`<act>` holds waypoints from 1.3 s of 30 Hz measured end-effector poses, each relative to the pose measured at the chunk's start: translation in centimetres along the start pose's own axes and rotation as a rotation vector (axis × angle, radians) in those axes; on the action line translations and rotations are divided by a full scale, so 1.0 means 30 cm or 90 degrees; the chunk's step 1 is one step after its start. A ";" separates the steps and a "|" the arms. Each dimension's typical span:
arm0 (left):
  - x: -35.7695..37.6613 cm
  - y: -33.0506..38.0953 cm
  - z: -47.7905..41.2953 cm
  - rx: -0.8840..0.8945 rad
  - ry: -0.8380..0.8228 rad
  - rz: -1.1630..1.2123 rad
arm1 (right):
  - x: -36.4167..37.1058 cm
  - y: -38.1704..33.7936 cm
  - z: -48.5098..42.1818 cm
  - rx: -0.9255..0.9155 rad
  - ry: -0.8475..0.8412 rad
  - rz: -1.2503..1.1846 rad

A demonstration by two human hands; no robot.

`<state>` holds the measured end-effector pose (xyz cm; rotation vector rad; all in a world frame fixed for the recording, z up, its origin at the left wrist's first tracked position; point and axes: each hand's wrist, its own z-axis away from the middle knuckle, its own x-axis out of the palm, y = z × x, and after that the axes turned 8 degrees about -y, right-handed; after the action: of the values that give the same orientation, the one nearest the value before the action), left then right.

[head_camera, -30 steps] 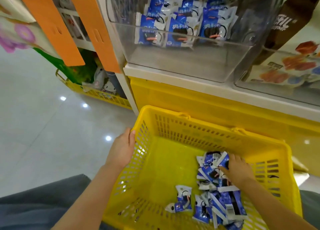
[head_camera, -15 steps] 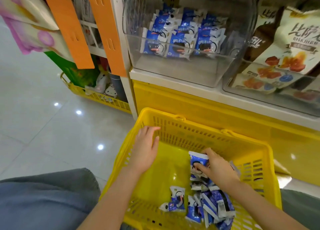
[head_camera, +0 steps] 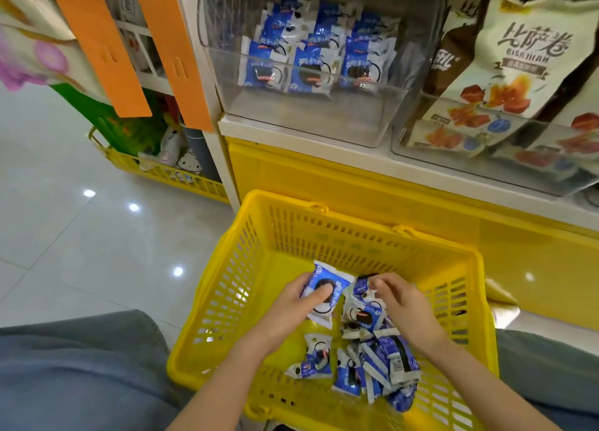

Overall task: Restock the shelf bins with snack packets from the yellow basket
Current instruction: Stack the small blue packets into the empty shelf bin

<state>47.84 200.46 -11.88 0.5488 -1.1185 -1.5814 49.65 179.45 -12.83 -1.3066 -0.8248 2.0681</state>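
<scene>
A yellow plastic basket (head_camera: 324, 229) stands on the floor below the shelf. Several blue-and-white cookie packets (head_camera: 372, 359) lie heaped in its right half. My left hand (head_camera: 291, 304) is inside the basket, gripping one blue-and-white packet (head_camera: 327, 288) with the thumb across its face. My right hand (head_camera: 402, 304) hovers over the heap, its fingertips pinching the top of another packet (head_camera: 361, 286). Above, a clear shelf bin (head_camera: 308, 116) holds several rows of the same packets (head_camera: 311, 64) towards its back.
A second clear bin (head_camera: 486, 158) to the right holds large cream snack bags. Orange strips (head_camera: 97, 41) hang at the shelf's left end. A low yellow basket of goods (head_camera: 168, 171) sits on the tiled floor at left. My grey-trousered knees flank the basket.
My left hand left the basket rim, reached in and now holds the packet that the right hand had lifted. My right hand went back to the heap. The view tilted up towards the shelf.
</scene>
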 end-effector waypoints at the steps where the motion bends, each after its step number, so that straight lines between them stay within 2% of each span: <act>1: -0.001 -0.001 -0.002 -0.003 0.016 -0.003 | 0.005 0.062 0.002 0.041 0.005 0.059; 6: 0.005 -0.025 -0.026 -0.024 0.079 -0.003 | 0.062 0.312 0.057 0.252 -0.113 0.225; 11: 0.027 -0.052 -0.063 -0.059 0.116 -0.029 | 0.143 0.339 0.078 0.278 -0.265 0.348; 14: 0.046 -0.067 -0.082 -0.079 0.128 -0.027 | 0.163 0.325 0.068 0.270 -0.279 0.413; 16: 0.061 -0.076 -0.088 -0.104 0.136 0.009 | 0.153 0.308 0.062 0.269 -0.242 0.350; 22: 0.090 -0.099 -0.114 -0.175 0.215 0.116 | 0.094 0.170 0.043 0.264 -0.158 -0.047; 26: 0.121 -0.116 -0.107 -0.229 0.214 0.081 | 0.058 0.051 0.059 0.259 -0.105 -0.244; 30: 0.169 -0.108 -0.079 -0.242 0.172 0.052 | 0.021 -0.042 0.091 0.277 -0.087 -0.332; 34: 0.217 -0.062 -0.029 -0.238 0.140 0.165 | 0.006 -0.103 0.121 0.251 -0.008 -0.458; 37: 0.241 -0.021 0.001 -0.171 0.102 0.266 | -0.018 -0.157 0.146 0.209 0.023 -0.455; 39: 0.249 0.008 0.012 -0.117 0.074 0.269 | -0.045 -0.202 0.163 0.163 0.025 -0.427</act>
<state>45.25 193.68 -10.03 0.2557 -0.9180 -1.2508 46.43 181.46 -5.88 -0.7840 -0.8081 1.5416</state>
